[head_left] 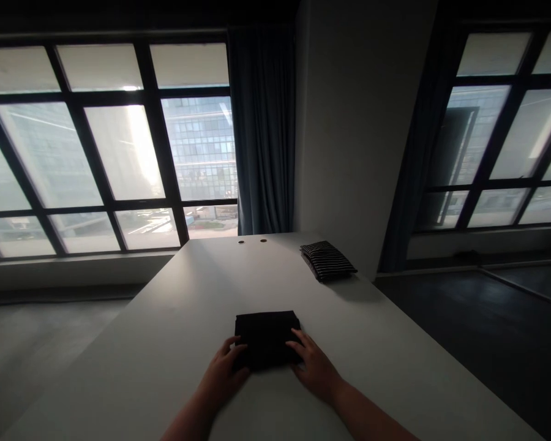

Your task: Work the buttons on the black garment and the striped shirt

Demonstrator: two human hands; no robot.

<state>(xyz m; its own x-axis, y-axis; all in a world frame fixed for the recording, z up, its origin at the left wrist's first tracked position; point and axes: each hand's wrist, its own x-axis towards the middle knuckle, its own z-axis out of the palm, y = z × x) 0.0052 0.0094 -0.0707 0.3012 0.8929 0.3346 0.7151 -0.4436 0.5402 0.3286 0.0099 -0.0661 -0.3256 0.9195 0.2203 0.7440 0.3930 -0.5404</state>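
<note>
A folded black cloth [266, 334] lies flat on the white table [174, 343], near its front. My left hand [223, 370] rests at the cloth's near left corner, fingers stretched out and touching its edge. My right hand [313, 364] lies at the near right corner, fingers spread flat on the cloth's edge. Neither hand grips the cloth.
A folded striped cloth [327, 260] lies at the table's far right edge. Two small round holes [252, 241] sit at the far end. Large windows and dark curtains [264, 135] stand behind the table. Dark floor drops away to the right.
</note>
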